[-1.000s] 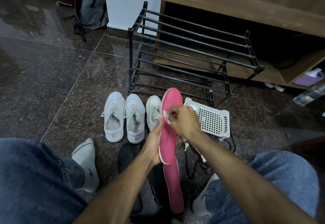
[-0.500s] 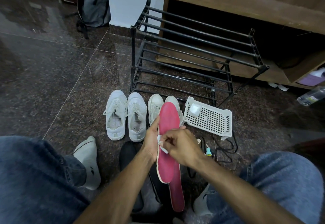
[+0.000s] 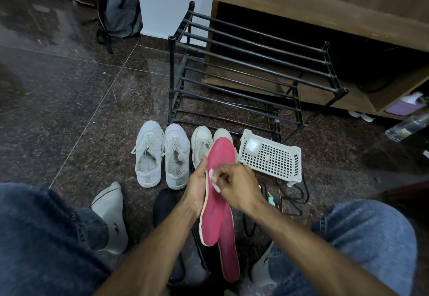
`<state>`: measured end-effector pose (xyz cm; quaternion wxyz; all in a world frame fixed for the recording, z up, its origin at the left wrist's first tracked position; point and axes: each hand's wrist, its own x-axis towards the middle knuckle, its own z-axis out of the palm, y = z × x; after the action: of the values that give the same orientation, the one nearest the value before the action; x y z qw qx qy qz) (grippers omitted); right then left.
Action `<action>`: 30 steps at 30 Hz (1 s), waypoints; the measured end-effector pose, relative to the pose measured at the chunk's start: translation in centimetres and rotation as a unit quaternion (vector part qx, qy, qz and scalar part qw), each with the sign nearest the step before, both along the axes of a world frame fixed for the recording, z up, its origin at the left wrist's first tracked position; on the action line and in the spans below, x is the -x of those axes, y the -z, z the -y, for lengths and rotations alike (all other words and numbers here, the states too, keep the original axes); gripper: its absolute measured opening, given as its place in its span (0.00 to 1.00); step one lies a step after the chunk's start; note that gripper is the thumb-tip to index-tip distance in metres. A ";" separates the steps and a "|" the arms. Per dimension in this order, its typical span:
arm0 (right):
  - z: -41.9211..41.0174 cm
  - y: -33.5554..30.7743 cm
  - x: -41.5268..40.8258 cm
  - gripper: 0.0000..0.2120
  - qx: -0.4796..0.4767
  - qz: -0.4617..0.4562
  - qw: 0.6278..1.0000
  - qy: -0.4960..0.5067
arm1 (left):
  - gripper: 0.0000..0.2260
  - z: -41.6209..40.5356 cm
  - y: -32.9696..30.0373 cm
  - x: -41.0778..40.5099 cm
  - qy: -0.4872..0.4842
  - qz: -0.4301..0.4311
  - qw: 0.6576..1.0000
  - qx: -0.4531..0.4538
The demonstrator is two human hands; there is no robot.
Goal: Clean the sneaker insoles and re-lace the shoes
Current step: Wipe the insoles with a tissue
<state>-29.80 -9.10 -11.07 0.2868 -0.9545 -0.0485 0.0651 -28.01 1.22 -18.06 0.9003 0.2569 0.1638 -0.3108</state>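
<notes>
**A:** You're sitting on the floor with the pink insole [image 3: 217,193] raised between your knees, toe end up. Your left hand [image 3: 197,190] is cradling it from behind, fingers wrapping its left edge at about mid-length.

**B:** And your right hand [image 3: 236,187] is curling around a small white wipe [image 3: 214,179], pinching it and pressing it onto the pink face just above the middle. I'm reading this as the scrubbing step, with the lacing not yet begun.

**A:** Judging by its thin profile, that insole is going to be light and floppy, foam with a pale rim. Pressing hard on an unsupported stretch will probably be bending it away from you, so you're wise to be backing it with the palm right behind the wipe.

**B:** A second pink insole [image 3: 228,256] is lying on the floor beneath, partly covered by the one you're holding. Beyond them two pairs of white sneakers [image 3: 162,154] are standing side by side in front of the black shoe rack [image 3: 243,75].

**A:** A white perforated basket [image 3: 274,158] is sitting just right of the sneakers, and dark laces [image 3: 294,193] are trailing on the floor near it.

**B:** If the wipe is damp, the surface may be getting slick, so gripping the rim should be holding better than the face.
</notes>
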 end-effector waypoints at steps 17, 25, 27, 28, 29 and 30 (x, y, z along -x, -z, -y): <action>1.1 -0.3 -1.8 0.06 -0.008 0.014 1.000 0.019 | 0.21 1.2 -0.4 0.7 0.026 0.020 0.999 -0.004; 3.2 -0.8 -6.4 0.09 -0.042 0.044 0.981 0.184 | 0.27 1.3 0.4 0.9 0.071 0.045 0.996 -0.036; 2.8 -1.1 -5.3 0.08 -0.061 0.037 0.985 0.157 | 0.24 1.2 0.2 0.7 0.071 0.046 0.996 -0.026; 2.5 -1.1 -4.4 0.07 -0.071 0.026 0.989 0.126 | 0.23 1.3 0.0 0.7 0.070 0.051 0.996 -0.021; 2.1 -1.0 -3.5 0.07 -0.071 0.017 0.993 0.089 | 0.22 1.4 -0.1 0.8 0.069 0.056 0.996 -0.014; 1.7 -0.9 -2.7 0.07 -0.056 0.018 0.997 0.057 | 0.21 1.5 -0.2 0.8 0.067 0.055 0.996 -0.012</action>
<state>-27.10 -10.85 -10.13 0.3421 -0.9392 -0.0031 0.0287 -28.80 -0.32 -17.86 0.8822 0.2949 0.0999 -0.3534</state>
